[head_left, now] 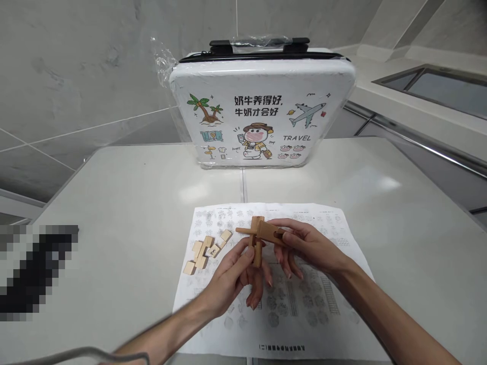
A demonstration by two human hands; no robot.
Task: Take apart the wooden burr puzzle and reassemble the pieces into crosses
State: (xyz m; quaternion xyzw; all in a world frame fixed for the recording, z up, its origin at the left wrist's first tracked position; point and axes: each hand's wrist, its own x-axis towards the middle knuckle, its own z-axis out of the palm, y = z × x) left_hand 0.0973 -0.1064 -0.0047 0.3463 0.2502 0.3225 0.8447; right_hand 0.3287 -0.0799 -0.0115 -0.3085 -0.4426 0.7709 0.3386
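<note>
Both hands hold a partly assembled wooden interlocking puzzle (259, 236) above a printed instruction sheet (304, 304). My left hand (238, 276) pinches the lower upright wooden bar between thumb and fingers. My right hand (304, 246) grips the horizontal notched bar from the right side, fingers curled under it. Several loose wooden puzzle pieces (205, 251) lie in a small heap on the sheet's left edge, just left of my left hand.
A white children's suitcase (262, 109) with cartoon prints and a black handle stands upright at the back of the white table (125, 203). A blurred-out dark patch (34, 268) sits at the left edge. A grey cable (76, 352) crosses the bottom left corner.
</note>
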